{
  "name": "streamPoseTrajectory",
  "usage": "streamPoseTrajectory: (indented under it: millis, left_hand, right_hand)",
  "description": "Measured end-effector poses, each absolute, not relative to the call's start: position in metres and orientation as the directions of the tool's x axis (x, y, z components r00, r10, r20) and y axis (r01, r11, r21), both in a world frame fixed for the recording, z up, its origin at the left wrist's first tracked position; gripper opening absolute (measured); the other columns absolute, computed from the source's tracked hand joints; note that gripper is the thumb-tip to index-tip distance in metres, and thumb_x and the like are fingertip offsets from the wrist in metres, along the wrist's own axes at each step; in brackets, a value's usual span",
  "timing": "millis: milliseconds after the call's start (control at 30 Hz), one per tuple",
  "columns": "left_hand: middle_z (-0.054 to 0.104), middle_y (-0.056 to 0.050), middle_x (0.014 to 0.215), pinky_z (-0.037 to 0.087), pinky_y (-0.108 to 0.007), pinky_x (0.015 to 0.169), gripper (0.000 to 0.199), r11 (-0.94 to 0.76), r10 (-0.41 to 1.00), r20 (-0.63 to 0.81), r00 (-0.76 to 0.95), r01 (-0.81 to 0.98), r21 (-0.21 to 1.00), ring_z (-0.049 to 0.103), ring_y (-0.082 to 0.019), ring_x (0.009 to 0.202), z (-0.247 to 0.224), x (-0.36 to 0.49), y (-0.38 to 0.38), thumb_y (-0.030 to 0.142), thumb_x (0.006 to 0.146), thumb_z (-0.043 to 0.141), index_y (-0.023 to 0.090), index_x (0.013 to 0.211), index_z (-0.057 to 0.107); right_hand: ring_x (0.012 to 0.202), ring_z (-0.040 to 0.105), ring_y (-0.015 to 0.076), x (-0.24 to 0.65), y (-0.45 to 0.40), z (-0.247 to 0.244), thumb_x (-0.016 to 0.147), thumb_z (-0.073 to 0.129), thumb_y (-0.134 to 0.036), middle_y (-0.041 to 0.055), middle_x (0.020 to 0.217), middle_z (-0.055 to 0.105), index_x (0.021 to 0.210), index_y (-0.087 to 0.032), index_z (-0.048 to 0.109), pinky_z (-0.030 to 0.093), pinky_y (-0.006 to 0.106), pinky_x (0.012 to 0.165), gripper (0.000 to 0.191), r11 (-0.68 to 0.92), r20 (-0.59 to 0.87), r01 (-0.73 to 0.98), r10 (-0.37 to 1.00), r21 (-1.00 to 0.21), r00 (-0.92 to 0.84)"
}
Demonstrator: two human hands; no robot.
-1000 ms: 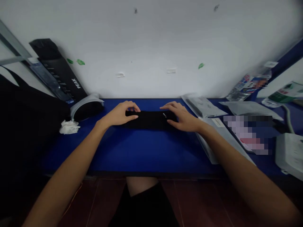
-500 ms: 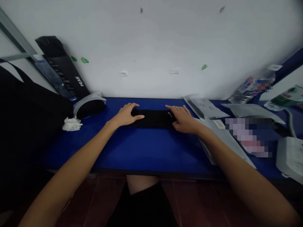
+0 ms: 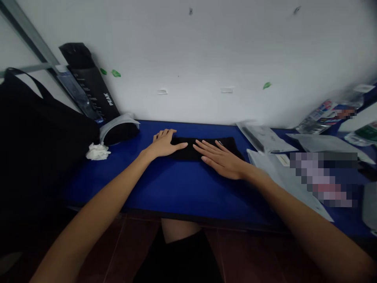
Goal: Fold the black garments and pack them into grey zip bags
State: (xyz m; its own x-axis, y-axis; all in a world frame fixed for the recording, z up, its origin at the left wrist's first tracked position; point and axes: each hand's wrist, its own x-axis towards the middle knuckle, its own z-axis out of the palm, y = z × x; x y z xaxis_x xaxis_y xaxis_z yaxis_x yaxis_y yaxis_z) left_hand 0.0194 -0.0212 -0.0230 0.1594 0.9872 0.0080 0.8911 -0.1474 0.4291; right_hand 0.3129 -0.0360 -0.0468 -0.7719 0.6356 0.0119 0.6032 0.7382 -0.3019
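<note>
A black fabric piece [image 3: 186,154], folded into a long flat strip, lies crosswise on the blue table [image 3: 173,186]. A small white mark shows near its right end. My left hand [image 3: 163,145] rests at its left end, with the thumb stretched along the fabric and the fingers apart toward the back. Lying flat across the right part of the strip is my right hand [image 3: 223,162], its fingers extended and pointing left. Part of the fabric is hidden under both hands.
At left stand a black bag [image 3: 38,137], crumpled white tissue [image 3: 97,151], a white-rimmed black item [image 3: 121,131] and a black PEAK package [image 3: 91,84]. Plastic packets [image 3: 266,137], another clear bag [image 3: 290,181] and plastic bottles [image 3: 326,116] occupy the right side.
My right hand has moved from the strip's right end inward and now lies flat on top of it. The left hand stays at the left end. The view has shifted slightly.
</note>
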Motion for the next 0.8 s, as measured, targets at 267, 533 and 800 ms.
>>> streamPoseTrajectory:
  millis: [267, 533, 800]
  left_hand:
    - [0.019, -0.015, 0.184, -0.002, -0.066, 0.138, 0.112, -0.134, 0.987, -0.023, 0.159, 0.893, 0.431, 0.006, -0.041, 0.172, -0.033, 0.009, -0.020, 0.099, 0.087, 0.043, 0.026, 0.172, 0.037]
    - [0.019, -0.016, 0.184, -0.004, -0.069, 0.137, 0.113, -0.127, 0.988, -0.026, 0.153, 0.894, 0.429, 0.007, -0.043, 0.171, -0.036, 0.010, -0.019, 0.099, 0.088, 0.041, 0.024, 0.173, 0.037]
    - [0.027, -0.019, 0.182, 0.000, -0.069, 0.137, 0.112, -0.133, 0.990, 0.027, 0.135, 0.892, 0.433, 0.016, -0.044, 0.171, -0.033, 0.007, -0.017, 0.098, 0.088, 0.043, 0.023, 0.171, 0.038]
  right_hand:
    - [0.171, 0.008, 0.0295, 0.330, -0.024, -0.051, 0.115, 0.020, -0.062, -0.0090, 0.184, 0.011, 0.175, -0.051, 0.009, 0.003, 0.067, 0.138, 0.062, 0.675, 0.020, 0.680, 0.714, -0.285, -0.700]
    - [0.170, 0.003, 0.0339, 0.336, -0.020, -0.051, 0.113, 0.015, -0.065, -0.0001, 0.186, 0.009, 0.179, -0.035, 0.009, 0.009, 0.066, 0.138, 0.073, 0.548, -0.041, 0.806, 0.821, -0.224, -0.570]
    - [0.171, 0.003, 0.0352, 0.336, -0.020, -0.051, 0.111, 0.014, -0.066, 0.0039, 0.186, 0.009, 0.179, -0.027, -0.004, 0.007, 0.067, 0.138, 0.080, 0.519, -0.058, 0.828, 0.839, -0.211, -0.541]
